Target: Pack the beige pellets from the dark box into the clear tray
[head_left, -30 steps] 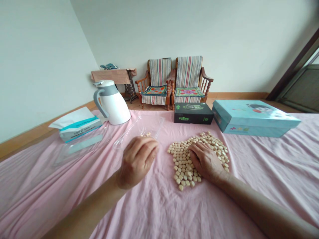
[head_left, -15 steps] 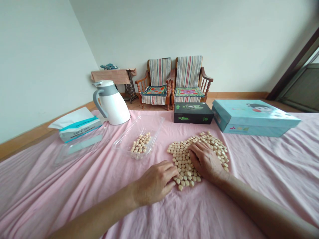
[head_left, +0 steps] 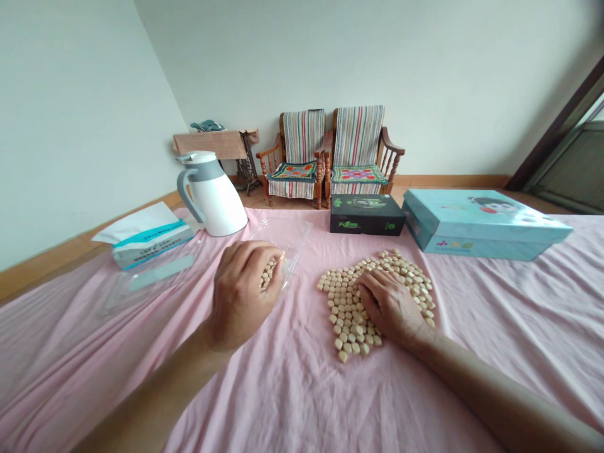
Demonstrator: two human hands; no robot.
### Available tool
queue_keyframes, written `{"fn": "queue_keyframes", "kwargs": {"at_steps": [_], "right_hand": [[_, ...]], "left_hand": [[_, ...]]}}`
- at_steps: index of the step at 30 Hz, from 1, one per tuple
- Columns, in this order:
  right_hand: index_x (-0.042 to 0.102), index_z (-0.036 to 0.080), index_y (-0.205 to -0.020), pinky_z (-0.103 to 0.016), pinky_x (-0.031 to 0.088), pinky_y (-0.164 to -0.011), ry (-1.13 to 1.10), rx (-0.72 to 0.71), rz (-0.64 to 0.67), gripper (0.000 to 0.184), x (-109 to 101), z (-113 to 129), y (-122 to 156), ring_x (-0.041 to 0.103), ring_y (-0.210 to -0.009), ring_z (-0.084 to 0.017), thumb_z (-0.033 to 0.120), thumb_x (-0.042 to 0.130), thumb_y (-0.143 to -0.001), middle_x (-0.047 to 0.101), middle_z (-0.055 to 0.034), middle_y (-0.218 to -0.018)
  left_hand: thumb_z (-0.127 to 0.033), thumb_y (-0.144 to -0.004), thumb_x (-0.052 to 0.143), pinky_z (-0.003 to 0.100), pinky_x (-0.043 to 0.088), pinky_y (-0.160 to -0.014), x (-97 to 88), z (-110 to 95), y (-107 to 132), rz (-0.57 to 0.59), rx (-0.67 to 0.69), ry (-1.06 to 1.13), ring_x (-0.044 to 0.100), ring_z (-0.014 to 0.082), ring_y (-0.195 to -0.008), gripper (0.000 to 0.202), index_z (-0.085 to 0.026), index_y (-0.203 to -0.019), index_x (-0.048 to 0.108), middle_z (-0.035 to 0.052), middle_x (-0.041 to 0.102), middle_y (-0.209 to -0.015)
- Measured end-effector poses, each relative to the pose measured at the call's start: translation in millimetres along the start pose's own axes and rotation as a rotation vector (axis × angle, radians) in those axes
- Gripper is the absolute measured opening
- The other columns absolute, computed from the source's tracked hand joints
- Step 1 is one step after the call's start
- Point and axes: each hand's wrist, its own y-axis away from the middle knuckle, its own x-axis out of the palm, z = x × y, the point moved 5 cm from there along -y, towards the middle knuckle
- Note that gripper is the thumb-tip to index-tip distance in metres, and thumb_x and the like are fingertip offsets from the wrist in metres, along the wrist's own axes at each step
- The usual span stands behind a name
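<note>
Everything here is placed off the pile of little tan pieces on the pink sheet.

Far left of the pile there's a tissue pack, and a white jug behind and left of it. Just left of the pile is a clear tray. The left hand hangs over its near end with the fingers bunched together and curled down. Tan pieces show right under the fingertips, but it's hard to say if those are pinched or just lying in the tray.

The right hand lies flat on the pile, fingers loosely apart, gripping nothing. Behind the pile is a black box, and a blue box sits back and to the right.

This looks like the drop-off half of ferrying pieces from pile to tray. A clean release would need the left fingers to open low inside the tray walls, so nothing bounces onto the sheet.
</note>
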Motion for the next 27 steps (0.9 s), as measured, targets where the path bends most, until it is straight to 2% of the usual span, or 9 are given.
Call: {"fn": "queue_keyframes", "kwargs": {"at_steps": [2,4,7,10,12,15,21,23,27], "right_hand": [[0.059,0.019,-0.085,-0.033,0.038,-0.078,0.001,0.003,0.003,0.019,0,0,0,0.053,-0.081,-0.02,0.02,0.041,-0.092,0.06,-0.0056,-0.081],[0.059,0.019,-0.085,-0.033,0.038,-0.078,0.003,0.005,0.006,0.019,0,0,0,0.053,-0.081,-0.02,0.019,0.041,-0.092,0.06,-0.0056,-0.081],[0.059,0.019,-0.085,-0.033,0.038,-0.077,0.006,0.001,0.002,0.019,0,0,0,0.053,-0.081,-0.019,0.019,0.042,-0.092,0.06,-0.0056,-0.081],[0.059,0.019,-0.085,-0.033,0.038,-0.078,0.011,-0.002,0.001,0.018,0,0,0,0.053,-0.081,-0.019,0.02,0.042,-0.092,0.059,-0.0057,-0.081],[0.059,0.018,-0.085,-0.033,0.038,-0.077,0.013,0.002,0.006,0.018,0,0,0,0.053,-0.08,-0.019,0.02,0.042,-0.092,0.059,-0.0057,-0.081],[0.059,0.018,-0.085,-0.033,0.038,-0.077,0.005,0.004,0.012,0.019,1,0,-1,0.053,-0.08,-0.019,0.019,0.042,-0.092,0.059,-0.0058,-0.081],[0.059,0.018,-0.084,-0.033,0.037,-0.077,0.009,0.0,0.009,0.019,0,0,0,0.053,-0.08,-0.019,0.02,0.043,-0.092,0.059,-0.0057,-0.081],[0.059,0.018,-0.084,-0.033,0.037,-0.077,0.004,-0.004,0.003,0.019,0,0,0,0.053,-0.08,-0.019,0.02,0.042,-0.092,0.059,-0.0056,-0.081],[0.06,0.018,-0.084,-0.032,0.037,-0.077,0.004,-0.007,-0.009,0.019,-1,1,0,0.052,-0.079,-0.019,0.019,0.042,-0.092,0.06,-0.0056,-0.08]], "left_hand": [[-0.009,-0.08,0.059,0.036,0.047,-0.084,-1.3,-1,3,-0.048,0.014,0.016,0.058,0.0193,-0.089,0.014,-0.018,-0.091,0.056,0.0056,0.063,-0.092],[-0.008,-0.081,0.059,0.033,0.048,-0.083,6.1,-11,11,-0.001,0.065,0.144,0.059,0.0175,-0.088,0.016,-0.018,-0.094,0.056,0.0052,0.063,-0.091],[-0.009,-0.086,0.051,0.029,0.049,-0.078,33.2,-33,32,0.28,0.127,0.333,0.059,0.0154,-0.083,0.012,-0.018,-0.093,0.055,0.0038,0.062,-0.087],[-0.009,-0.088,0.046,0.032,0.049,-0.08,61.5,-49,54,0.561,0.14,0.364,0.058,0.0178,-0.088,0.015,-0.017,-0.096,0.057,0.0048,0.061,-0.091],[-0.007,-0.087,0.047,0.034,0.049,-0.082,74.5,-54,65,0.68,0.132,0.361,0.056,0.0188,-0.092,0.018,-0.017,-0.098,0.057,0.005,0.06,-0.094],[-0.006,-0.085,0.048,0.035,0.05,-0.084,85.1,-54,74,0.742,0.108,0.342,0.055,0.0192,-0.094,0.018,-0.017,-0.097,0.057,0.0053,0.058,-0.097],[-0.01,-0.088,0.049,0.031,0.051,-0.078,83.6,-56,74,0.701,0.134,0.352,0.056,0.017,-0.087,0.009,-0.016,-0.088,0.055,0.0039,0.059,-0.09],[-0.011,-0.088,0.049,0.029,0.05,-0.076,71.4,-55,65,0.599,0.159,0.364,0.057,0.0162,-0.084,0.008,-0.016,-0.09,0.056,0.0039,0.059,-0.087],[-0.008,-0.085,0.054,0.031,0.049,-0.081,33.7,-40,32,0.259,0.214,0.23,0.059,0.0168,-0.087,0.016,-0.014,-0.099,0.055,0.0058,0.063,-0.092]]}}
